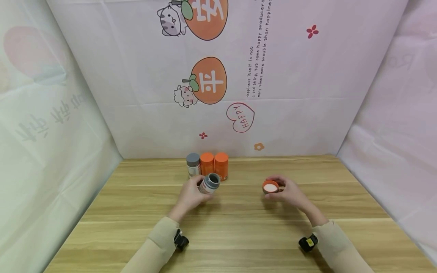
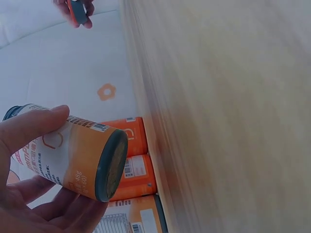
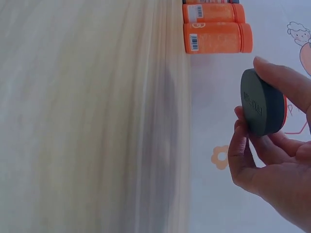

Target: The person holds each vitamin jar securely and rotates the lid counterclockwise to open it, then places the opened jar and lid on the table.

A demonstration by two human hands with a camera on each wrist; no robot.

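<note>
My left hand (image 1: 190, 194) grips a supplement bottle (image 2: 73, 150) with a white and orange label, a dark grey base and a dark grey neck. Its mouth is uncapped and tilts up toward the head camera, showing a dark inside. Well to the right, my right hand (image 1: 289, 192) pinches a dark grey bottle cap (image 3: 260, 103) by its sides. The cap's underside faces the head camera, with an orange rim around a white liner. Raised lettering shows on its top in the right wrist view. Both hands are raised above the wooden table (image 1: 239, 235).
Three capped bottles stand in a row near the table's back edge, just behind the left hand: one grey-lidded bottle (image 1: 193, 160) and two orange bottles, the middle one (image 1: 207, 163) and the right one (image 1: 221, 165). A printed white cloth (image 1: 286, 125) hangs behind and at both sides.
</note>
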